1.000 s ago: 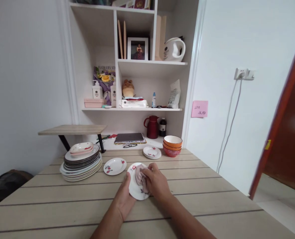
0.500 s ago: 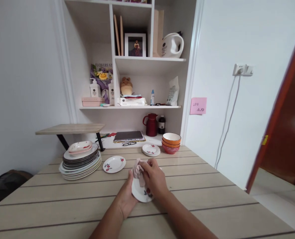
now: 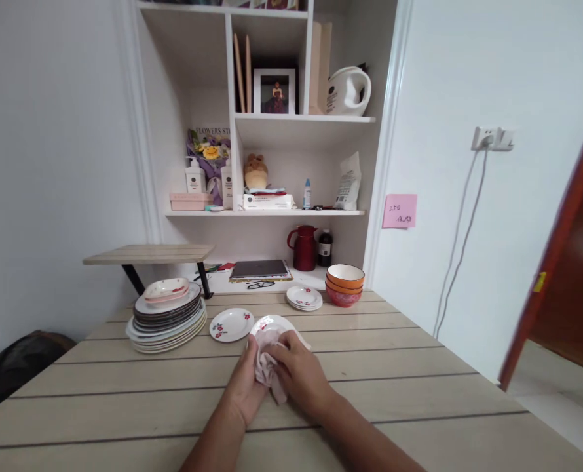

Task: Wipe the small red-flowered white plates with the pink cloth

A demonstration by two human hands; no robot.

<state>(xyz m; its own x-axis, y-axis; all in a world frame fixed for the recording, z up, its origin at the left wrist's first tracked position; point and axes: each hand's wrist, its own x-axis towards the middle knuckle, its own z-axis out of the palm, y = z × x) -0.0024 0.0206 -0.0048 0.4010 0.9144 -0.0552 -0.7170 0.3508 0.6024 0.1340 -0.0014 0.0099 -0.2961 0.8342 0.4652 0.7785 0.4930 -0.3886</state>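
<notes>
My left hand (image 3: 245,380) grips a small white floral plate (image 3: 278,322) at its left edge, thumb over the rim. Bunched in my right hand (image 3: 299,373) is a pale pink cloth (image 3: 266,367), pressed onto the plate's near part. The cloth and my fingers hide much of the plate, whose far rim and a bit of red pattern show. Just beyond, to the left, a matching saucer (image 3: 231,325) lies flat on the table. Farther off stands a short stack of similar saucers (image 3: 304,298).
At the left rises a tall stack of plates (image 3: 168,328) topped by pink-rimmed dishes, in front of a small raised stand (image 3: 149,254). Nested orange and red bowls (image 3: 344,285) sit at the back right. Behind them are a dark red jug (image 3: 304,249) and a closed laptop (image 3: 259,269).
The cloth and my right hand have moved from the plate's far part to its near part, uncovering the far rim. The whole view has shifted slightly.
</notes>
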